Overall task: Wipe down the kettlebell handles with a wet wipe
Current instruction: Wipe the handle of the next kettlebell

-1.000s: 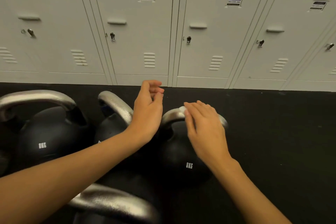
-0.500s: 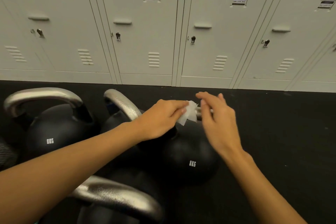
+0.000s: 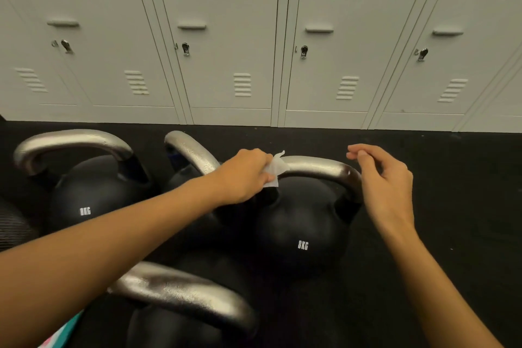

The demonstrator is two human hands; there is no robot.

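The left hand pinches the wet wipe on the handle of the right 8KG kettlebell, the right hand hangs loose and empty beside it, and I think the next move is rubbing along that handle.

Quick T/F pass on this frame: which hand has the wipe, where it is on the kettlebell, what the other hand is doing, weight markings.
1. The left hand holds the wet wipe. True.
2. The wipe sits at the right end of the handle. False: it is at the handle's left end.
3. The right hand grips the handle. False: it hovers beside the right end with fingers loosely curled, holding nothing.
4. The kettlebell being wiped is marked 8KG. True.
5. The kettlebells stand on a wooden bench. False: they sit on a dark floor in front of lockers.
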